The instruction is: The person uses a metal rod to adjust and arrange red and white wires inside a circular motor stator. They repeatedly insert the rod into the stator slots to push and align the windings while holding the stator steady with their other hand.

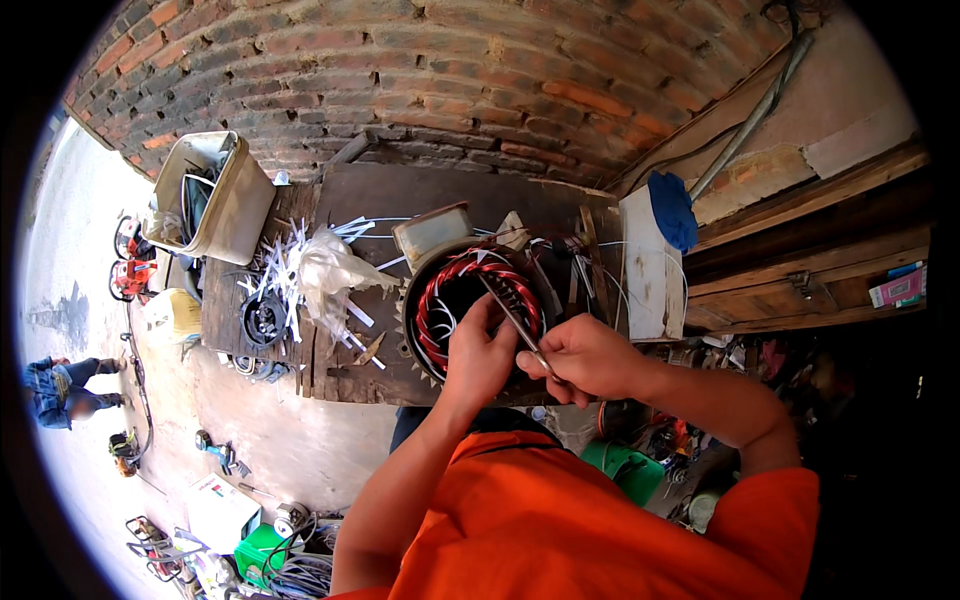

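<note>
A round motor stator (437, 365) with red windings (432, 310) and a toothed outer rim lies on the wooden workbench in front of me. My right hand (580, 358) is closed around a slim, long metal tool (521, 327), whose far end slants over the stator's opening. From here its exact kind cannot be made out. My left hand (478, 352) is over the near side of the stator, its fingers bent together beside the tool's shaft. Whatever those fingers grip is hidden.
White paper strips (285, 265) and a clear plastic bag (335, 270) lie left of the stator. Behind it sits a shallow metal container (433, 232). A dirty white bucket (235, 215) stands at the bench's left end, a blue cloth (673, 210) at the right. A person (60, 390) is outside, far left.
</note>
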The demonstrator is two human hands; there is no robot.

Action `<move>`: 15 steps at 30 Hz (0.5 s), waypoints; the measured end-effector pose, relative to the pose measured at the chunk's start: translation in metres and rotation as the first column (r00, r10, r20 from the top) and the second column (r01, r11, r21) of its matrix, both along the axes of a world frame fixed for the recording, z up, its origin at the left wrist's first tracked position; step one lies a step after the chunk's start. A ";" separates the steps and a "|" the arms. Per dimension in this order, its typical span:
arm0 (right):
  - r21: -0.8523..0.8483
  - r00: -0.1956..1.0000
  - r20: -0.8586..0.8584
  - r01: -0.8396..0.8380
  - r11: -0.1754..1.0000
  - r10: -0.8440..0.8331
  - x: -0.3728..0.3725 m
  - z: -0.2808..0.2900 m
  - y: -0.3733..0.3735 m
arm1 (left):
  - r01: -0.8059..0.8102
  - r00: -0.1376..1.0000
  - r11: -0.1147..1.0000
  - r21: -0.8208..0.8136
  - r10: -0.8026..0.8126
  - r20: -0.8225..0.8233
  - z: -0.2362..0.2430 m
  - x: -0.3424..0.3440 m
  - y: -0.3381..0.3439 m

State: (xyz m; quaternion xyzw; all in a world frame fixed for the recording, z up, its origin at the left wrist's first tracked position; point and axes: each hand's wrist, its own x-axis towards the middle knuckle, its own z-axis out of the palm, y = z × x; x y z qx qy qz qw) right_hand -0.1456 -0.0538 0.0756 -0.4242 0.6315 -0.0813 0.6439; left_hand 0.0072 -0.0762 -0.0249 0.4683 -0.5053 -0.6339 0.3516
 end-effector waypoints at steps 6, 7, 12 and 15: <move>0.094 0.881 0.368 0.282 0.955 -0.297 0.009 -0.025 0.016 | 0.019 0.999 0.996 0.085 -0.015 -0.048 0.000 0.002 -0.004; 0.130 0.844 0.409 0.323 0.938 -0.347 0.012 -0.027 0.018 | 0.024 0.998 0.994 0.110 -0.018 -0.063 -0.002 0.002 -0.004; 0.233 0.696 0.513 0.450 0.862 -0.502 0.026 -0.031 0.026 | 0.032 0.980 0.981 0.191 0.007 -0.200 -0.016 0.005 -0.004; 0.315 0.582 0.556 0.513 0.799 -0.593 0.034 -0.032 0.028 | 0.062 0.982 0.961 0.268 -0.011 -0.188 -0.007 0.009 -0.006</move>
